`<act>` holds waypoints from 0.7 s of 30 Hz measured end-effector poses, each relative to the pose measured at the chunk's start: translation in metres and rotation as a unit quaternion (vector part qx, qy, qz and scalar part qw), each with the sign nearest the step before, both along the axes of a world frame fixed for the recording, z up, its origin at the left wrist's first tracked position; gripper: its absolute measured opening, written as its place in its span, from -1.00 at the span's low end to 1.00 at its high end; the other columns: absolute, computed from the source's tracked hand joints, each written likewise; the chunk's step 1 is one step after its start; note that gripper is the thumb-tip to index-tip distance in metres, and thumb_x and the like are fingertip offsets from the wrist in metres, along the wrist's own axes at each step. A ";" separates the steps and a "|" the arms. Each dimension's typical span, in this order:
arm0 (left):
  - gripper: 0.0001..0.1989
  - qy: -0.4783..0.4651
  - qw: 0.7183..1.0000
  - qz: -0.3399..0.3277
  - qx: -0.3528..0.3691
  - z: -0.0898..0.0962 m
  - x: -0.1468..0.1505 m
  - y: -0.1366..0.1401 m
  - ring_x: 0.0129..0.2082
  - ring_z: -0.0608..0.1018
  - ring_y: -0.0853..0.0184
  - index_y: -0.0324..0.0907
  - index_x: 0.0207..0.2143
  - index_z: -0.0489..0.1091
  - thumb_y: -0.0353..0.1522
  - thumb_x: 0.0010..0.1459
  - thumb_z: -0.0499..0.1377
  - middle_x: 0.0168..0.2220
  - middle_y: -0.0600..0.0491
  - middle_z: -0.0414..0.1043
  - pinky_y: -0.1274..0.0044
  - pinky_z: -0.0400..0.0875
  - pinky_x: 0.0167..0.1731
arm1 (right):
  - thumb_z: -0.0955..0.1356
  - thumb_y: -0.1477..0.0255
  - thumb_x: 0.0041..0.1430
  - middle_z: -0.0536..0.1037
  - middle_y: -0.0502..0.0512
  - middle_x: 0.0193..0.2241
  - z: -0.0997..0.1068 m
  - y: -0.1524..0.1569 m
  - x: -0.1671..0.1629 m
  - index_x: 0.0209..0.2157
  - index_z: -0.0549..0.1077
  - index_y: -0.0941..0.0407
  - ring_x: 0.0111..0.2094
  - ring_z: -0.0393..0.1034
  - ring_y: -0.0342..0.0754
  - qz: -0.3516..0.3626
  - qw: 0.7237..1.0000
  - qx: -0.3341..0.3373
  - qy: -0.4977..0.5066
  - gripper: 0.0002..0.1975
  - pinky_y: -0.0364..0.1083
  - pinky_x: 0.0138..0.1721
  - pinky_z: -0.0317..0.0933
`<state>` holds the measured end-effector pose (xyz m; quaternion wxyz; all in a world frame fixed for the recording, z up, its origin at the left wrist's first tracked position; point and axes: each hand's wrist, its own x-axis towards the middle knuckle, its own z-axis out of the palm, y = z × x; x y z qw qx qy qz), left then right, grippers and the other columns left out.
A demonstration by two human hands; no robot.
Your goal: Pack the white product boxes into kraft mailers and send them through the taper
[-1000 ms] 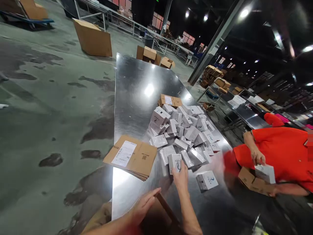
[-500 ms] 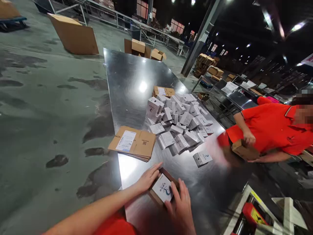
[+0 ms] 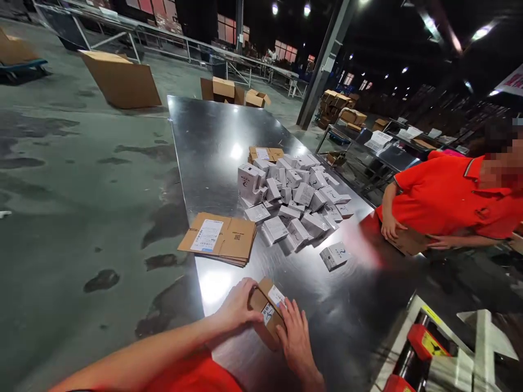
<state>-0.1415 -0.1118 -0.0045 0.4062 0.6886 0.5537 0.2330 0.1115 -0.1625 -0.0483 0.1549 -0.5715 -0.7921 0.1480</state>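
A small brown cardboard box (image 3: 261,298) rests on the metal table with its flaps partly folded over. A white printed box (image 3: 267,314) shows in the gap between the flaps. My left hand (image 3: 239,305) grips the cardboard box's left side, thumb over the near edge. On the right, my right hand (image 3: 297,335) holds the other side, its fingers on a flap that bears a white label (image 3: 277,295). Beyond my hands lies a stack of flat cartons (image 3: 235,231) with a label on top. One white box (image 3: 335,256) sits apart from the pile.
A heap of white boxes (image 3: 294,201) covers the middle of the metal table (image 3: 208,136). More flat cartons (image 3: 261,153) lie behind it. A co-worker in red (image 3: 449,196) handles a carton at right. A red-and-white machine (image 3: 425,343) stands at lower right.
The flaps of the cardboard box have come inward, covering most of the white box inside. My left hand now grips its side. The co-worker's carton has been lowered and looks flatter.
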 end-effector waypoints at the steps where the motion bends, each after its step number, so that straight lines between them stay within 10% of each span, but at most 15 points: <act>1: -0.06 0.011 0.999 0.021 -0.030 -0.001 0.002 0.006 0.12 0.43 -0.08 -0.24 0.24 0.29 -0.03 -0.15 0.44 0.16 -0.27 0.36 0.20 0.35 0.12 | 0.13 0.24 0.45 0.27 0.14 0.31 -0.004 -0.004 0.003 0.30 0.32 -0.08 0.35 0.12 0.26 -0.004 1.000 -0.021 0.015 -0.53 0.42 0.21 0.16; 7: -0.09 -0.002 0.995 -0.007 -0.099 -0.018 0.009 0.018 0.17 0.41 -0.03 -0.34 0.31 0.20 -0.06 0.01 0.33 0.17 -0.31 0.35 0.23 0.28 0.20 | -0.05 0.07 0.46 0.17 0.15 0.36 -0.026 -0.013 0.000 0.27 0.35 -0.06 0.39 -0.01 0.25 -0.075 0.974 -0.132 0.169 -0.38 0.36 0.23 0.19; 12: -0.23 0.006 0.996 -0.010 -0.090 -0.025 0.003 0.015 0.17 0.41 -0.02 -0.28 0.29 0.24 -0.02 0.15 0.20 0.19 -0.28 0.35 0.21 0.27 0.21 | 0.05 0.12 0.47 0.16 0.15 0.38 -0.045 -0.025 -0.032 0.24 0.41 0.07 0.46 -0.29 0.21 -0.139 0.959 -0.049 0.242 -0.43 0.38 0.34 0.01; 21: -0.25 -0.010 0.996 0.068 -0.057 -0.043 0.026 0.024 0.18 0.41 0.01 -0.26 0.25 0.30 0.03 0.15 0.15 0.15 -0.24 0.38 0.25 0.28 0.23 | 0.08 0.22 0.47 0.20 0.08 0.36 -0.016 -0.006 -0.024 0.23 0.40 0.05 0.46 -0.25 0.14 -0.148 0.946 -0.046 0.286 -0.50 0.33 0.36 0.01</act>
